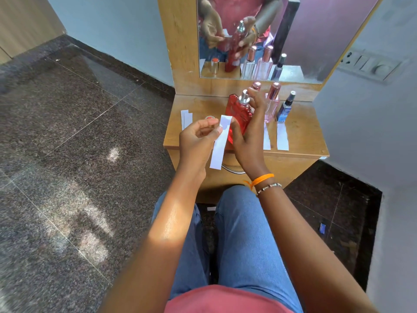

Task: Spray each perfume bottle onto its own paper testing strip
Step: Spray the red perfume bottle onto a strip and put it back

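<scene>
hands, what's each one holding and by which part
Left hand pinches a paper strip near its upper end. Right hand grips the red bottle around its body, a finger by the sprayer.

1. The wooden table top (302,129) is bare on its right part, beyond the paper strip (282,136) lying in front of the blue bottle (286,107).
2. At the back, the pink bottle (272,102) and the blue bottle stand close together just before the mirror (316,41), blocking that edge.
3. The left hand (198,141) with its held strip (220,143) and the right hand (248,136) gripping the red bottle (239,116) fill the middle.
4. On the left, spare strips (186,118) lie flat and a red cap (209,118) stands low; bare wood shows between them.
</scene>
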Motion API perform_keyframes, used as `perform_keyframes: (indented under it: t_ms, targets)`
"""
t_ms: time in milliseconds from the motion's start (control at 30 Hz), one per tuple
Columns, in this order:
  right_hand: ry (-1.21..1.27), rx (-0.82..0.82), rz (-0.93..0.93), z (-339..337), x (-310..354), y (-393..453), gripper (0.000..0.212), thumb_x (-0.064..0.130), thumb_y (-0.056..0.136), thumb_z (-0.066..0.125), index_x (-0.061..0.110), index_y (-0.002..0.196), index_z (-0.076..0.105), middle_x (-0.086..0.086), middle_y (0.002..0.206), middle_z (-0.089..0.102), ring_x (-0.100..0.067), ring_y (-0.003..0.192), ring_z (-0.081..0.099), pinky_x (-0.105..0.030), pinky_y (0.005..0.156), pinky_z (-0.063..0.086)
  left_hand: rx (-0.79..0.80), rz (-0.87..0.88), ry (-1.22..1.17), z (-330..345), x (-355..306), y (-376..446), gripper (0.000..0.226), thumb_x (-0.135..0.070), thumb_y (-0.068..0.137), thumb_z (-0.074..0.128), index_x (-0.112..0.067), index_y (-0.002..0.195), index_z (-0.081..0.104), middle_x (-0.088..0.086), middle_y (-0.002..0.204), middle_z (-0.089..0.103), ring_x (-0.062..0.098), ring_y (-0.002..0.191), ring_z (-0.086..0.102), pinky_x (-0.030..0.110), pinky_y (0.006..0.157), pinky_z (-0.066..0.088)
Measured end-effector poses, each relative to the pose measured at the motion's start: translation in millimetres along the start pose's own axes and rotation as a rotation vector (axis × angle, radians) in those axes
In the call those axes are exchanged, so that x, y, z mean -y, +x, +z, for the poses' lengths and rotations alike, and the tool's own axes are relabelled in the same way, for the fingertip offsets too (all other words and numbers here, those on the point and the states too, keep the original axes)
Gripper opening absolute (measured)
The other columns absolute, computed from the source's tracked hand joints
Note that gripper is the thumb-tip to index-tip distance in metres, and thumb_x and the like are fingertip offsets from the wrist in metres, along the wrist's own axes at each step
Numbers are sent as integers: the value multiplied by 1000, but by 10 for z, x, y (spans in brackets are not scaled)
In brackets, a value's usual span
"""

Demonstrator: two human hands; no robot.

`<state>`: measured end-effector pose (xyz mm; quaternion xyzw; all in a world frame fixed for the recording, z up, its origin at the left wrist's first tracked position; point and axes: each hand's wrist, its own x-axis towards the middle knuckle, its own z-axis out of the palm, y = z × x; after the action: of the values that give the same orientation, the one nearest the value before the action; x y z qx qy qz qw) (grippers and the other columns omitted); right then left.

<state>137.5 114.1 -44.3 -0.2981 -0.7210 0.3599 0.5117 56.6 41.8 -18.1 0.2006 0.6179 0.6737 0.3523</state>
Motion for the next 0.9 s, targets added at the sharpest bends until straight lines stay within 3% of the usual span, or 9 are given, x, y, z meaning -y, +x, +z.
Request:
perform_keyframes:
  t_ms: [200,300,400,467,533,633,733,800,900]
  targets:
    - [-19,32,13,86,-69,45,58,-8,87,44,18,135,25,-7,138,33,-5,130,31,-18,111,25,-32,-11,24,-13,26,-3,16,-3,83,65,-11,97,66,-9,86,66,-3,72,59,4,52,41]
    - [-84,28,-19,81,-79,29,52,5,95,46,17,140,23,-5,140,30,-14,134,31,-32,114,29,-32,-26,1,-9,28,-6,15,-3,83,65,-17,89,66,-6,85,67,-1,73,59,6,52,41]
    - [-185,-141,-23,8,-7,-130,44,17,97,47,11,137,30,-11,134,38,-27,124,40,-45,104,36,-21,-13,-24,23,18,-32,18,-1,84,63,-20,85,64,-8,84,66,-1,72,59,7,52,41]
    - [-117,-224,27,-81,109,-287,36,24,95,45,12,128,36,-8,118,45,-20,106,47,-40,92,43,-12,14,-17,59,5,-69,21,-1,84,63,-22,82,63,-12,83,65,-2,73,59,7,54,41]
    - [21,-183,135,-173,228,-415,31,28,93,47,16,119,36,7,101,50,-9,92,51,-31,83,47,19,61,21,115,6,-119,24,-2,85,62,-25,80,63,-17,80,64,-4,72,58,9,59,42]
    - [148,-142,261,-299,268,-503,31,13,88,60,14,111,38,8,84,57,-8,79,58,-28,76,49,99,119,74,233,16,-225,20,-2,85,62,-23,85,63,-11,79,63,-7,71,58,10,64,44]
    - [203,-227,353,-482,236,-507,30,0,84,63,16,101,44,0,78,60,-8,73,59,-24,72,49,161,132,97,388,80,-324,19,-2,84,61,-20,92,62,-6,83,64,-2,74,59,13,68,48]
    - [189,-283,400,-634,156,-462,29,-2,83,65,18,94,46,2,74,61,-7,70,59,-23,70,50,193,76,130,484,126,-358,21,-5,85,61,-20,99,60,-4,86,62,5,77,60,11,61,49]
    - [12,-348,457,-897,-81,-318,30,2,79,70,23,82,49,15,69,60,-3,66,58,-37,72,55,258,42,219,604,188,-367,18,-8,86,60,-22,97,60,-6,84,60,12,79,59,14,60,48]
